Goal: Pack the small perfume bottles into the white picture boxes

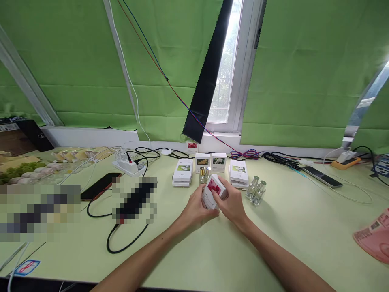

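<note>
Gripping red box [214, 191] from both sides: left hand [197, 209] and right hand [231, 206], both closed on it, above table [298, 227]. Box face shows red fruit picture; writing too small to read. Behind box: gold-capped bottle [202, 174], white boxes [182, 172]. Right of box: clear bottles [256, 190]. Left of box: phone [100, 185], power strip [127, 166].

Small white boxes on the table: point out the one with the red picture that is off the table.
The red-pictured box, held between the left hand and right hand; another red-pictured box stands by the window.
</note>
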